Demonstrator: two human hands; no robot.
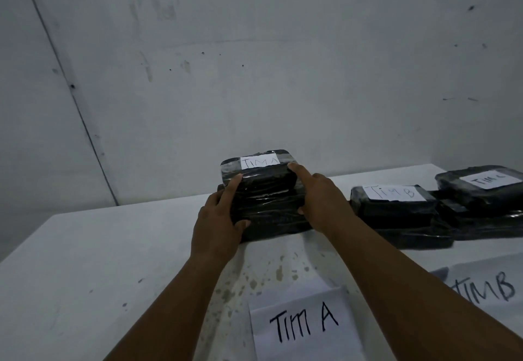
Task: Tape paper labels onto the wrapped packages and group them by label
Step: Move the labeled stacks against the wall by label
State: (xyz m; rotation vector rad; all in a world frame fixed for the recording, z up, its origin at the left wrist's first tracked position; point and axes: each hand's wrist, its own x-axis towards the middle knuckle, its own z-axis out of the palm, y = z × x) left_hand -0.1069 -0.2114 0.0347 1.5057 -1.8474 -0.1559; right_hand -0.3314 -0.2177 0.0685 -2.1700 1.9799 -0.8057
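Head view: three package stacks [264, 193], two hands [218, 225].

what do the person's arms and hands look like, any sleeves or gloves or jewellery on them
Both forearms are bare as far as the frame shows: no sleeves in view. The left hand and right hand wear no gloves, and no rings, watch or bracelet show. The fingers carry no tape or markings.

Dim light here: a pale, scuffed wall [254, 49] with dark specks meets a side wall [25, 134] at a corner seam, behind a stained white table [85, 261].
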